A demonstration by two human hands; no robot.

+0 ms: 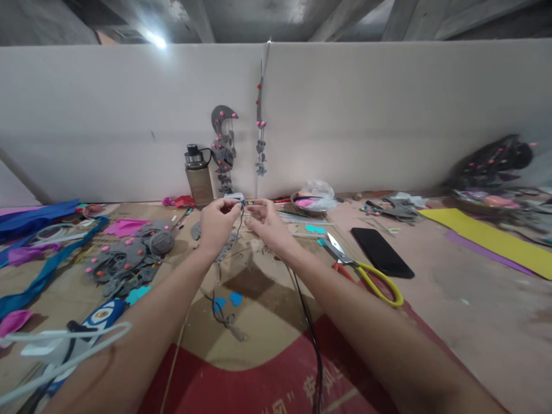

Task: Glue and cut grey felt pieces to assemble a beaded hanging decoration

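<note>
While both forearms reach forward over a cluttered worktable, the two bare hands come together near its far side, a small blue-and-yellow piece [244, 202] between their fingertips. The left hand [221, 223] is nearly closed, its thumb and forefinger pinched on the blue end. The right hand [268, 223] is half curled, its fingers bent and its fingertips at the yellow end; the detail is too small to tell whether they grip it or only touch it. From the piece a thin grey cord [240, 225] hangs down between the hands.

Below, on the cardboard [254, 345], lie two small blue cut-outs [235, 298]. To the left of the hands is a heap of grey felt pieces [125, 256] dotted with pink and orange balls; beyond the left hand stands a water bottle [199, 178]. Right of the right forearm, yellow-handled scissors [364, 270] lie with their blades pointing away, just beside a black phone [382, 253]. A grey hanging ornament [224, 149] is against the white partition [345, 115] behind.
</note>
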